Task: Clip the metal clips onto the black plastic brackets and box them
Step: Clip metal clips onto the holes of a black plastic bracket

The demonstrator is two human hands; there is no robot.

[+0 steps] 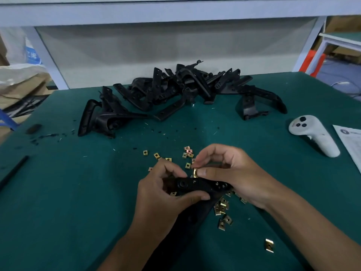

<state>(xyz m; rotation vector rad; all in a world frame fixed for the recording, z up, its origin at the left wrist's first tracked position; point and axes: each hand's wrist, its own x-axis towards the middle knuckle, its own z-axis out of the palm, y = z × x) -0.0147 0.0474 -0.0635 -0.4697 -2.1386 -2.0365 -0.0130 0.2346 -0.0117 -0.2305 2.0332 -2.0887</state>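
Black plastic bracket [197, 185] held level above scattered brass-coloured metal clips [221, 208], one clip [195, 172] seemingly at its upper edge.

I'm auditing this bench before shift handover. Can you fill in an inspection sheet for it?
Surface: green mat, littered with black chips.
Job's things: left hand grips a black bracket; right hand pinches a metal clip at its edge. Loose clips lie around both hands; bracket pile behind. No box seen.
Clutter: white controller, paper sheet, black rod.
Cables: some on the floor, far right.
Surroundings: white bench frame, cardboard at left.
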